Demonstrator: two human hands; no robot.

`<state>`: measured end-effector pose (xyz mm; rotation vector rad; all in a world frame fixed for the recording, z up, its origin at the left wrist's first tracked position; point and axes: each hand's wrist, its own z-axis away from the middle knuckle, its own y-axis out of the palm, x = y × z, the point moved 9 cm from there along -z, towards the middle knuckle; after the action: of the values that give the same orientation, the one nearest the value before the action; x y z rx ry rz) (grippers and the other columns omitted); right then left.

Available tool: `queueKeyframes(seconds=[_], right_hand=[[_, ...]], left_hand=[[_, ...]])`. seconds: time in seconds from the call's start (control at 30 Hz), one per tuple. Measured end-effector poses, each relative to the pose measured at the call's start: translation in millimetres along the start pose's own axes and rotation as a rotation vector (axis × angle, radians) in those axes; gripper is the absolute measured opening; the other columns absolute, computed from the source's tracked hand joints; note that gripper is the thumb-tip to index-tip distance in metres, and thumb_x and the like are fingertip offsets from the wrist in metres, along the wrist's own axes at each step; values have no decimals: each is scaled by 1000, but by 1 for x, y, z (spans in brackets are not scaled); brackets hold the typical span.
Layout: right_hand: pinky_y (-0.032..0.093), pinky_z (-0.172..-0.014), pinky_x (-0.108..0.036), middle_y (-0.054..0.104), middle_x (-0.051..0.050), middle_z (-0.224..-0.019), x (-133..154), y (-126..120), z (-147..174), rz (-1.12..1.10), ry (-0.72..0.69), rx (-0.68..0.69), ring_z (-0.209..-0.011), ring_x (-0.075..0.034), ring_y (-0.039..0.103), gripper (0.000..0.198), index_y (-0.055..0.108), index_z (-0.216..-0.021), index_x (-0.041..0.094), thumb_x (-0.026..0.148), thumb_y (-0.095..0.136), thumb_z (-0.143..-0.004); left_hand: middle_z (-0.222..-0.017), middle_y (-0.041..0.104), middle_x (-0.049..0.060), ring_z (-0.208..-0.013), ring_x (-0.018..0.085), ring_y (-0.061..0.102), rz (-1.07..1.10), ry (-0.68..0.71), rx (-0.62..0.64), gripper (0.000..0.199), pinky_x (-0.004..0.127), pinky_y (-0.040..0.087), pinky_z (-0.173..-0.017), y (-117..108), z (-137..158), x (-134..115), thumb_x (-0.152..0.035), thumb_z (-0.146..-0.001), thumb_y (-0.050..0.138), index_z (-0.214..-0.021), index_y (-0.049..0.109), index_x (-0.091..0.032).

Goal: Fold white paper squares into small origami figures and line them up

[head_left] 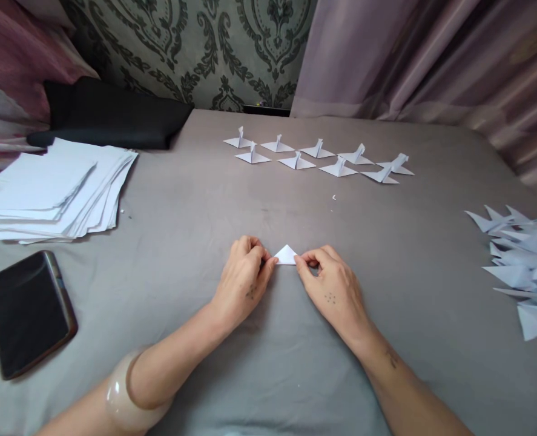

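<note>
A small white folded paper triangle (287, 255) lies low over the grey cloth, its point facing away from me. My left hand (246, 272) pinches its left corner between thumb and fingers. The right corner is gripped the same way by my right hand (330, 283). Both corners are partly hidden under the fingertips. Beyond my hands, several folded paper birds (296, 160) stand in two rows, wings spread.
A stack of white paper (45, 188) sits at the left, with a black cloth (114, 115) behind it. Nearer me lies a dark phone (29, 315) with a white cable. More folded paper pieces (527, 260) are heaped at the right. Tiny paper scraps (334, 197) dot the grey cloth (195, 200).
</note>
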<state>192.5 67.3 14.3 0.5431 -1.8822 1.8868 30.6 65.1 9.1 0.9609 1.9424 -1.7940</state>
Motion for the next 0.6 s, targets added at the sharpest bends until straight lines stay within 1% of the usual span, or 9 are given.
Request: queueKeyframes(seconds=[0.27, 0.43, 0.6], right_hand=[[39, -59, -27, 63, -2, -85, 1, 0, 2, -2, -34, -14, -70, -15, 59, 25, 63, -79, 24, 44, 52, -88], [40, -63, -27, 63, -1, -86, -1, 2, 2, -1, -32, 7, -76, -16, 61, 24, 63, -80, 24, 44, 52, -89], [40, -64, -28, 61, -1, -84, -3, 0, 0, -13, -32, 20, -73, -16, 60, 24, 62, -78, 23, 44, 54, -88]], left_hand=[[-97, 50, 9, -86, 19, 49, -37, -4, 20, 15, 34, 48, -72, -2, -1, -7, -26, -93, 46, -82, 52, -17], [-99, 51, 8, -87, 19, 48, -53, -16, 31, 13, 34, 48, -75, -1, -1, -6, -26, -92, 49, -84, 52, -17], [-100, 51, 8, -88, 19, 48, -54, -6, 28, 12, 34, 47, -77, -1, -1, -5, -27, -92, 49, -85, 53, -17]])
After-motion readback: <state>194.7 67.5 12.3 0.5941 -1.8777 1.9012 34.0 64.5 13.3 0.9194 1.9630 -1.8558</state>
